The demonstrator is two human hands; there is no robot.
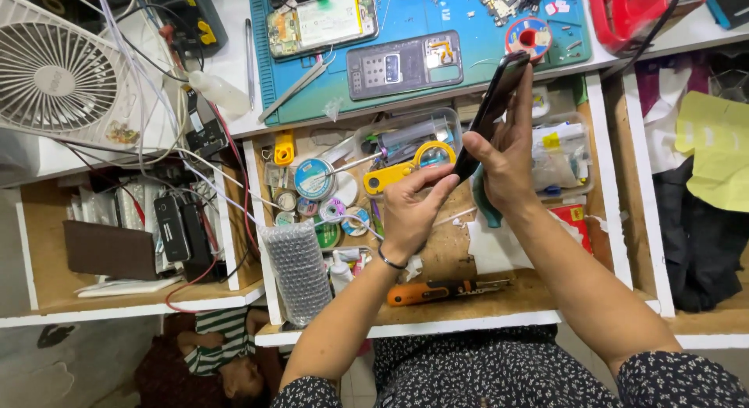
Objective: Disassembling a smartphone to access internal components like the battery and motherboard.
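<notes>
A: How should the phone be held?

B: At frame centre-right, the right hand (pixel 511 154) grips the dark smartphone (pixel 490 111) edge-on above the open drawer (pixel 437 299). The left hand (pixel 409 209) pinches its lower edge. Best to keep pressure light and even.

A: Surfaces?

B: Glossy, slim slab. Farther up: blue ribbed work mat (pixel 468 18), metal tweezers (pixel 292 88).

Past my right hand (pixel 511 154) the white desk (pixel 234 72) has a blue mat (pixel 468 18) with two opened phones. Under my left hand (pixel 409 213) the open drawer (pixel 460 299) holds an orange screwdriver (pixel 437 291) and tape rolls.
</notes>
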